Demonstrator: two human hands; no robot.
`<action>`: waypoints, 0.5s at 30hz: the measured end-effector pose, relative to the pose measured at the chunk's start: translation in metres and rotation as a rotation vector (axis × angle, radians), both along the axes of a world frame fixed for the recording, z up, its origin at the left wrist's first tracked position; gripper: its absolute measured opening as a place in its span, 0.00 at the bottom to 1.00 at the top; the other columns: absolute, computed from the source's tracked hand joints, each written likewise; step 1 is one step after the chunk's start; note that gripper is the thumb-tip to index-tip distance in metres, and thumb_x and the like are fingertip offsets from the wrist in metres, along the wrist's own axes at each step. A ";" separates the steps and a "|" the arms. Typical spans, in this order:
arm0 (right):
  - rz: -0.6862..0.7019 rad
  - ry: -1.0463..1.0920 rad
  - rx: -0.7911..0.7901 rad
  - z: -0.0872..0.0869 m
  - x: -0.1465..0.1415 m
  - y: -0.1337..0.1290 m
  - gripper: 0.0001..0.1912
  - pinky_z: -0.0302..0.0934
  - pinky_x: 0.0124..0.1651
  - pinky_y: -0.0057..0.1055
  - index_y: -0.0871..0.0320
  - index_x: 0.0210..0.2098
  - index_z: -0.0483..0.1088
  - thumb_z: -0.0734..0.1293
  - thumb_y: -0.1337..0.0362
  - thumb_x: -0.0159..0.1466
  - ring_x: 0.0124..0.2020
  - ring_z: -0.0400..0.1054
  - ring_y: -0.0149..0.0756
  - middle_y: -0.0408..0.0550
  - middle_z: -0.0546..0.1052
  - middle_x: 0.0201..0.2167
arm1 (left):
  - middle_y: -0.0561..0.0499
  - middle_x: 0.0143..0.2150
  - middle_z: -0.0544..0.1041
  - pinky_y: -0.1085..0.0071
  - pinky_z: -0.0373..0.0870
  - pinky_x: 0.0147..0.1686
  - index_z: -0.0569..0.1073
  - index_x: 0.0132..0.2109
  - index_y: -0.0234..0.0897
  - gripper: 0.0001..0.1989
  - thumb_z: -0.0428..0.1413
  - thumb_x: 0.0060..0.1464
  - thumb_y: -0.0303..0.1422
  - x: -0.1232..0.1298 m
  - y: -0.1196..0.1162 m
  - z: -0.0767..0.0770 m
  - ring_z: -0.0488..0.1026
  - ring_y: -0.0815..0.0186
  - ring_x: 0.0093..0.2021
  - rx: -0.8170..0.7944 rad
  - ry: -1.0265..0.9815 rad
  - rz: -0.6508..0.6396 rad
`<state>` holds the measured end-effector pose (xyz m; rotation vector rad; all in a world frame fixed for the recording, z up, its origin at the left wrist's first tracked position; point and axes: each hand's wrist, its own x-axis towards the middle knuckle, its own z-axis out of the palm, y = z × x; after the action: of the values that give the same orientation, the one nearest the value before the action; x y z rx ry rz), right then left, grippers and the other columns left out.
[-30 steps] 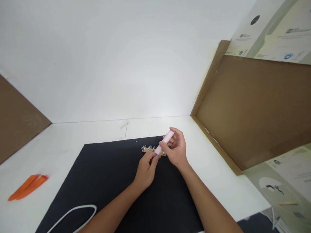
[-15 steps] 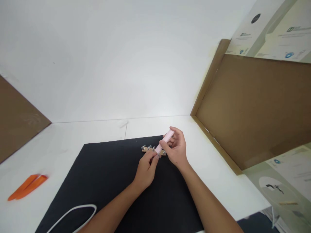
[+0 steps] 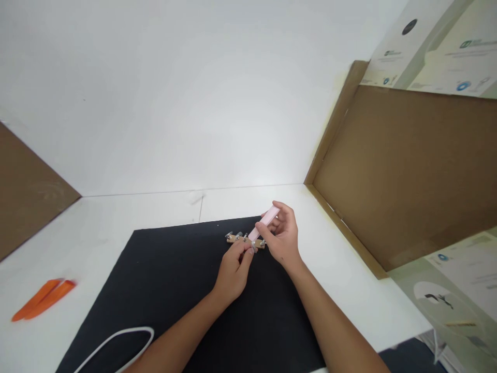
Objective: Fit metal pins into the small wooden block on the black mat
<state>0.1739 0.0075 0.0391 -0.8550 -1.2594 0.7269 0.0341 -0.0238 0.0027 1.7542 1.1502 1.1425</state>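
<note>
Right hand point(image 3: 285, 239) grips a tilted pink bar point(image 3: 265, 221) just beyond the fingertips of the left hand point(image 3: 232, 273), which pinch a metal-fitted wooden strip point(image 3: 260, 244) — steadying it likely helps.

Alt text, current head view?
Right hand holds a slanted pale pink bar, lower end at a small tan strip with metal fittings; left hand has fingertips at one fitting. Black mat beneath, on a white table; white cable and orange item at left.
</note>
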 end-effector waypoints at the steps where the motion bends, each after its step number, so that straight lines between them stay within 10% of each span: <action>1: 0.000 -0.003 0.003 0.000 0.000 0.000 0.28 0.68 0.29 0.26 0.50 0.54 0.60 0.72 0.67 0.57 0.30 0.71 0.30 0.44 0.73 0.36 | 0.52 0.32 0.71 0.71 0.61 0.35 0.72 0.34 0.38 0.12 0.47 0.63 0.35 0.000 0.000 0.000 0.67 0.65 0.33 -0.004 0.002 0.000; 15: 0.027 0.031 -0.020 -0.003 -0.001 0.000 0.29 0.69 0.30 0.26 0.49 0.54 0.59 0.72 0.66 0.57 0.32 0.72 0.31 0.44 0.73 0.38 | 0.53 0.32 0.70 0.71 0.61 0.34 0.73 0.35 0.37 0.12 0.48 0.63 0.34 0.000 0.001 -0.003 0.66 0.65 0.32 0.000 0.002 0.002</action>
<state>0.1728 0.0079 0.0364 -0.8409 -1.2399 0.7732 0.0345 -0.0233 0.0002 1.7549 1.1528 1.1426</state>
